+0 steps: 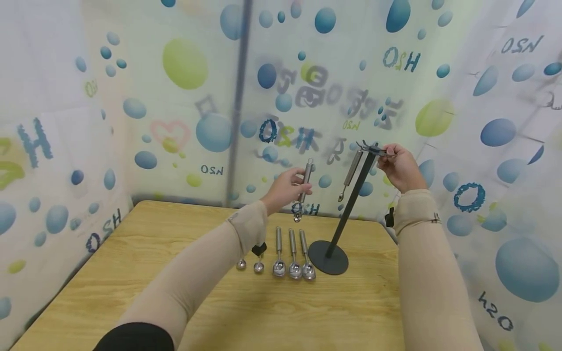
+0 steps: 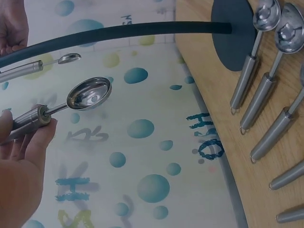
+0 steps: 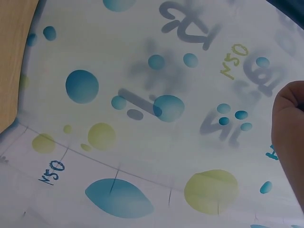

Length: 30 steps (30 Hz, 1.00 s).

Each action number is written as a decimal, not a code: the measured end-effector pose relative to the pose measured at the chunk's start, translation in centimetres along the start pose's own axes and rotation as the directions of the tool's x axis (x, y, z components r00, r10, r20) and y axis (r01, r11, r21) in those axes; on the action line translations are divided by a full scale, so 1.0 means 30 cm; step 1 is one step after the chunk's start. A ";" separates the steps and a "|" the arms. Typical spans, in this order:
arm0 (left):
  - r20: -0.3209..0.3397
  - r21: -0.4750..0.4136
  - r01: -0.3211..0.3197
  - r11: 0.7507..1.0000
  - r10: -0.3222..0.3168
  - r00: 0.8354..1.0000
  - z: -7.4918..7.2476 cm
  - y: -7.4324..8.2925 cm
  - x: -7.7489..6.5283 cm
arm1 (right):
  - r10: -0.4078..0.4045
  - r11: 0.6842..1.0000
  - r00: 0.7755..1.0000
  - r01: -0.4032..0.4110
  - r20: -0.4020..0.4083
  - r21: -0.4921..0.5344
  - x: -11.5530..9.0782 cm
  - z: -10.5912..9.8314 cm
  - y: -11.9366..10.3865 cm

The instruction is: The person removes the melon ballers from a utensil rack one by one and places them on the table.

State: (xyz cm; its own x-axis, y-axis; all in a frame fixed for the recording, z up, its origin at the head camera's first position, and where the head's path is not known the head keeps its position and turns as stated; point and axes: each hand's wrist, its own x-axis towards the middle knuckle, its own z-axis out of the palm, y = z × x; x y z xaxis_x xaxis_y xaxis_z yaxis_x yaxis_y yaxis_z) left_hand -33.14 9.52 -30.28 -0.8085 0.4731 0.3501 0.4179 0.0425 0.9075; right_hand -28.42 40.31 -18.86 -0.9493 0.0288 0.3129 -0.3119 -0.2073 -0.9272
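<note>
My left hand holds a steel measuring spoon by its thick tubular handle. The spoon hangs bowl-down above the table, left of a dark stand. Its small round bowl faces the left wrist camera. My right hand pinches one of the hooks at the stand's top, the fingertips partly hidden. From a hook on the stand's left side hangs another spoon with a tiny bowl. In the right wrist view, only part of the right hand shows at the right edge.
The stand's round base rests on the wooden table. Left of it lie three larger spoons in a row, handles pointing away. Two smaller spoons lie farther left, partly covered by the left sleeve. A patterned curtain surrounds the table.
</note>
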 end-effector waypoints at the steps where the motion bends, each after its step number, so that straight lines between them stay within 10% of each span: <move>1: -0.002 0.013 0.001 1.000 -0.001 1.000 -0.005 -0.006 -0.003 | 0.000 1.000 1.000 0.000 -0.002 0.000 0.000 0.000 0.000; 30: -0.038 0.037 0.081 0.996 -0.079 0.996 -0.125 -0.132 -0.082 | 0.002 1.000 1.000 -0.002 -0.009 0.013 0.003 -0.001 0.003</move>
State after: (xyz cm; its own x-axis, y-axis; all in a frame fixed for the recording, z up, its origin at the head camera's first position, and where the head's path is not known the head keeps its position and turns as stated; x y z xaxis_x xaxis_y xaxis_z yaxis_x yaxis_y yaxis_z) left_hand -34.37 4.88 -33.86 -0.8544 0.4342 0.2855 0.3661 0.1130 0.9237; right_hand -28.54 40.33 -18.93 -0.9502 0.0376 0.3092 -0.3097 -0.2202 -0.9250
